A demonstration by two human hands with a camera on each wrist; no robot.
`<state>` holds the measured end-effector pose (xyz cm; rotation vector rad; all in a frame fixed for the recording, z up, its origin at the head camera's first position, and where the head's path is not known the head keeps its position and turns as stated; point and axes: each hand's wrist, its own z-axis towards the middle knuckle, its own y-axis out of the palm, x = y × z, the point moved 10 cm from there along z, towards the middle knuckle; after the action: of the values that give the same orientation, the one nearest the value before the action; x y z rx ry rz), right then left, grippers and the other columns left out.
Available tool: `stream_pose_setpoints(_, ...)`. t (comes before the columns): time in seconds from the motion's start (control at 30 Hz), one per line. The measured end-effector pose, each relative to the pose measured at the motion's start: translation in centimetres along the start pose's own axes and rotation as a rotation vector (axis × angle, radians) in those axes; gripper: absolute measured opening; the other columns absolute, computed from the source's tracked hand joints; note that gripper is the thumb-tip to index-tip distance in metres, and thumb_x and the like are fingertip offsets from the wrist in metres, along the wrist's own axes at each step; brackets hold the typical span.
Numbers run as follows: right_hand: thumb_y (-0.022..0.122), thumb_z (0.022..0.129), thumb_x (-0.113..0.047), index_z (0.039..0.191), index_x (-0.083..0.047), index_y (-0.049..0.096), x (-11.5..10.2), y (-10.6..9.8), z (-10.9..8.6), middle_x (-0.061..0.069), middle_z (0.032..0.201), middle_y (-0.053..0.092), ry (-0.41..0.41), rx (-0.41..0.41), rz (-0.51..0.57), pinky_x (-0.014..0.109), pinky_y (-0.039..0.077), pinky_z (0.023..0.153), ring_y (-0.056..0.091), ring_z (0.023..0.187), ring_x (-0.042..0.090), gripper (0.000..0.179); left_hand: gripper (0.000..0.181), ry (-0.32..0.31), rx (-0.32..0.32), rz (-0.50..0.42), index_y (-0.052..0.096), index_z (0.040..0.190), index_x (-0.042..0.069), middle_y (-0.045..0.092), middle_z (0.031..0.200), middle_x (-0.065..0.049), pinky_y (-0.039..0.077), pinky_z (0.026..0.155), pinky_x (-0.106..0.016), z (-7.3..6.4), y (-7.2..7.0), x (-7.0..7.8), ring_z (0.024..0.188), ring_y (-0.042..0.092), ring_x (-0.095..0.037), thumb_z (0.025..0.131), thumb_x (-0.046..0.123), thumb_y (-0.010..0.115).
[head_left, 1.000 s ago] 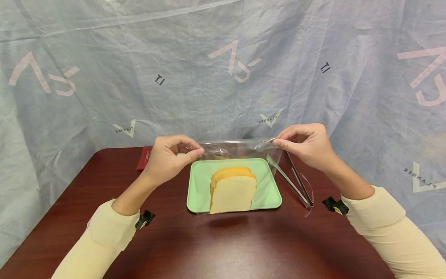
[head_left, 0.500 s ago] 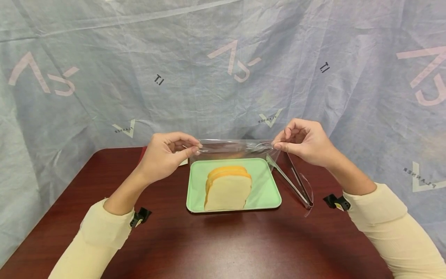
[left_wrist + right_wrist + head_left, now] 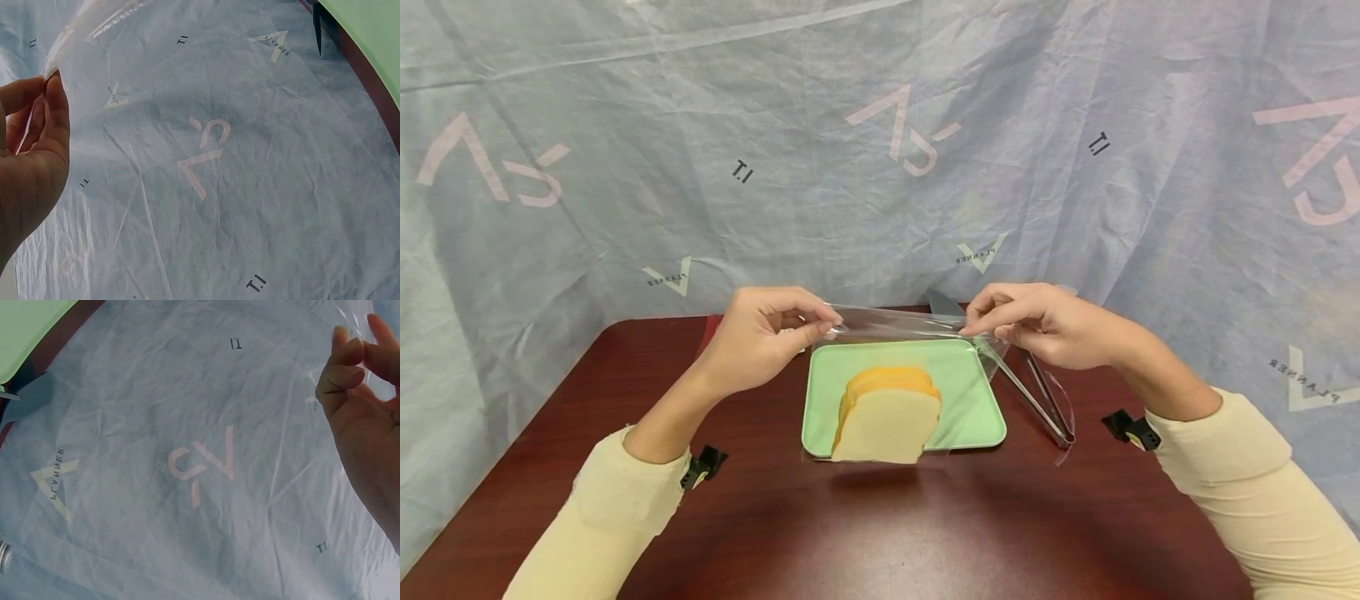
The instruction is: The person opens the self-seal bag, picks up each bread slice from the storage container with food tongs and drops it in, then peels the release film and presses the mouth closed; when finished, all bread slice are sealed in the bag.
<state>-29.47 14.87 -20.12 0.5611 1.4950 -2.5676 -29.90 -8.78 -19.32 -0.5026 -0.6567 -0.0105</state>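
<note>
A clear plastic bag with bread slices in its lower part hangs between my two hands. The bread overlaps the light green tray in the head view. My left hand pinches the left end of the bag's top edge between thumb and fingertips. At the right end, my right hand pinches the same edge, its forefinger stretched along it. In the left wrist view, the gathered plastic rises from the fingertips.
Metal tongs lie to the right of the tray, with clear plastic about them. A dark grey flat piece shows behind the bag. A red item lies behind my left hand at the table's back edge.
The right hand has slid left and its forefinger now stretches along the bag's edge. The bread in the bag has shifted slightly left. The left hand has moved a little left.
</note>
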Motion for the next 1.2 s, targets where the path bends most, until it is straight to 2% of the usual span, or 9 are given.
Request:
stream_pose_setpoints(0.13,0.044,0.081,0.031,0.119,-0.009,0.072,-0.1,0.3,0.0,0.004,0.119,0.067,0.0,-0.03,-0.006,0.022,0.052,0.065,0.064,0.084,0.009,0.062,0.019,0.023,0.002,0.011,0.078,0.092,0.003,0.074,0.09,-0.007,0.048,0.053,-0.025,-0.1,-0.2,0.1,0.073,0.068,-0.017,0.085,-0.013,0.069)
stream_pose_setpoints(0.3,0.043,0.078,0.032,0.105,-0.007,0.077,0.1,-0.4,0.2,0.005,0.11,0.073,0.017,0.026,-0.008,0.022,0.055,0.069,0.069,0.098,0.012,0.059,0.016,0.015,-0.005,0.004,0.077,0.093,0.0,0.074,0.092,-0.008,0.045,0.052,-0.023,-0.1,-0.4,0.0,0.077,0.068,-0.018,0.086,-0.012,0.068)
stream_pose_setpoints(0.5,0.044,0.08,0.03,0.101,-0.005,0.076,0.5,-1.2,0.1,0.012,0.103,0.074,0.044,0.082,0.033,0.022,0.055,0.072,0.07,0.099,0.013,0.052,0.014,-0.004,0.022,0.0,0.076,0.093,-0.003,0.074,0.094,-0.011,0.048,0.057,-0.023,-0.1,-0.6,-0.2,0.08,0.069,-0.018,0.086,-0.012,0.069)
stream_pose_setpoints(0.7,0.059,0.081,0.024,0.094,-0.005,0.077,0.6,-2.1,0.3,0.006,0.091,0.076,0.028,0.227,-0.06,0.018,0.052,0.064,0.069,0.079,0.007,0.037,0.016,0.018,0.093,0.033,0.077,0.094,0.0,0.074,0.093,-0.012,0.054,0.063,-0.025,-0.4,-1.4,-0.3,0.078,0.071,-0.021,0.085,-0.012,0.07)
stream_pose_setpoints(0.8,0.061,0.08,0.023,0.093,-0.005,0.077,0.7,-2.4,0.4,0.004,0.088,0.076,0.022,0.306,-0.076,0.017,0.042,0.051,0.058,0.059,0.003,0.035,0.017,0.048,0.134,0.031,0.076,0.094,-0.002,0.074,0.093,-0.015,0.056,0.065,-0.025,-0.9,-2.1,-0.2,0.078,0.071,-0.018,0.084,-0.014,0.07)
stream_pose_setpoints(0.9,0.059,0.079,0.023,0.091,-0.003,0.077,0.9,-2.4,0.6,0.007,0.085,0.075,0.015,0.379,-0.055,0.019,0.032,0.044,0.045,0.051,0.005,0.034,0.019,0.083,0.17,0.035,0.075,0.095,-0.005,0.073,0.092,-0.016,0.053,0.061,-0.022,-1.5,-2.7,0.0,0.077,0.069,-0.014,0.082,-0.017,0.069)
stream_pose_setpoints(1.0,0.058,0.079,0.022,0.088,-0.001,0.076,0.9,-2.2,0.8,0.009,0.084,0.074,0.002,0.463,-0.061,0.019,0.038,0.048,0.053,0.055,0.007,0.03,0.022,0.124,0.207,0.047,0.076,0.096,-0.004,0.074,0.092,-0.012,0.048,0.056,-0.019,-2.1,-3.3,0.4,0.072,0.065,-0.012,0.081,-0.019,0.069)
stream_pose_setpoints(1.1,0.056,0.08,0.02,0.084,0.001,0.074,0.8,-2.0,0.9,0.011,0.083,0.074,-0.004,0.562,-0.053,0.019,0.049,0.055,0.065,0.065,0.011,0.027,0.023,0.171,0.245,0.062,0.077,0.096,-0.003,0.074,0.092,-0.008,0.044,0.052,-0.019,-2.7,-3.7,1.1,0.067,0.063,-0.01,0.081,-0.019,0.069)
stream_pose_setpoints(1.2,0.054,0.08,0.021,0.083,0.004,0.073,0.7,-1.4,1.0,0.016,0.083,0.072,-0.039,0.649,0.012,0.022,0.053,0.057,0.068,0.068,0.015,0.025,0.023,0.21,0.279,0.08,0.076,0.097,-0.004,0.074,0.093,-0.01,0.044,0.052,-0.018,-3.5,-4.2,1.6,0.067,0.063,-0.01,0.081,-0.019,0.068)
